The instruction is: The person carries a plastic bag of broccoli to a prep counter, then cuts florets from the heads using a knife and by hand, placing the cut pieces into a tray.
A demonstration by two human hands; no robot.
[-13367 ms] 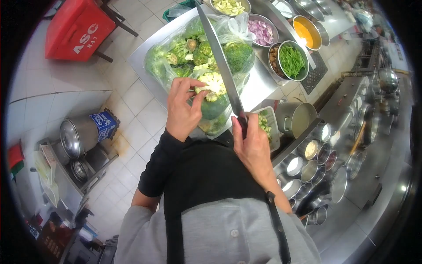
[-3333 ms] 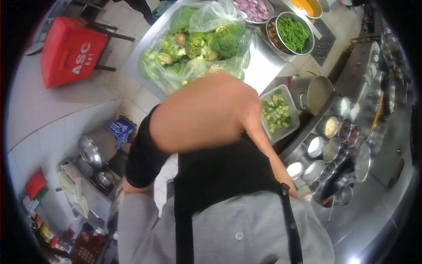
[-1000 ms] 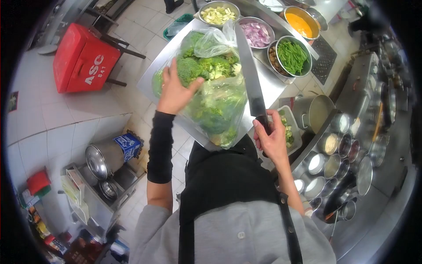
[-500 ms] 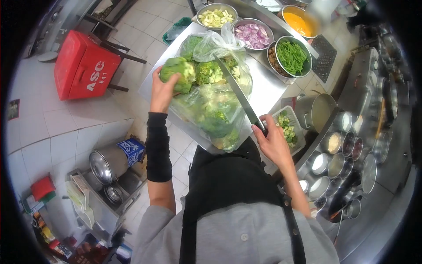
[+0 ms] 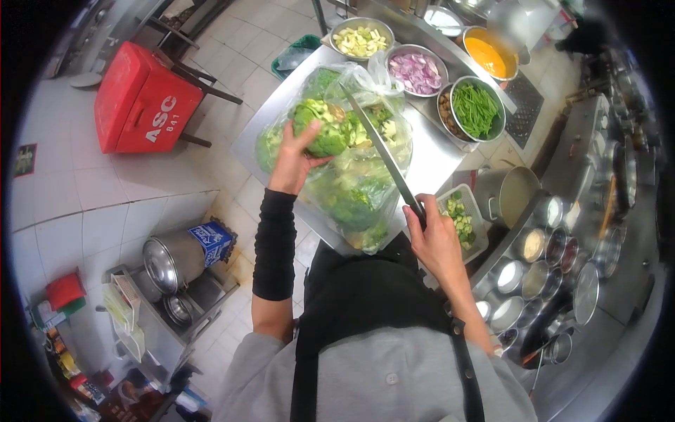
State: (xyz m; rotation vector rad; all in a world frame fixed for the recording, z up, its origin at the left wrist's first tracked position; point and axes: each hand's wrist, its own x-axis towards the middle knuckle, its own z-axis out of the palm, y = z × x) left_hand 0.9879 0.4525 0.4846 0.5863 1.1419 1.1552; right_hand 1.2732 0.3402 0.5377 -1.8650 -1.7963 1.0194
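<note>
My left hand (image 5: 290, 160) is closed around a head of broccoli (image 5: 322, 130), above other green pieces on the metal table (image 5: 432, 151). In my right hand (image 5: 437, 238) is the dark handle of a long kitchen knife (image 5: 380, 145). Its blade slants up and to the left, its tip just beyond the broccoli head. Below the blade lies a clear plastic bag (image 5: 348, 200) with more broccoli inside, its bunched top toward the far side. Whether the blade touches the bag or the broccoli I cannot tell.
Bowls of pale chopped pieces (image 5: 360, 40), purple onion (image 5: 418, 73) and green cut vegetables (image 5: 477, 107) line the far edge. A basket of cut greens (image 5: 460, 216) and a large pot (image 5: 508, 197) stand at right, near a counter of small bowls. A red box (image 5: 137, 98) is at left.
My left hand has moved right with the broccoli head, bringing it closer to the knife blade. The knife stays in my right hand, at nearly the same slant. The whole view has shifted slightly.
</note>
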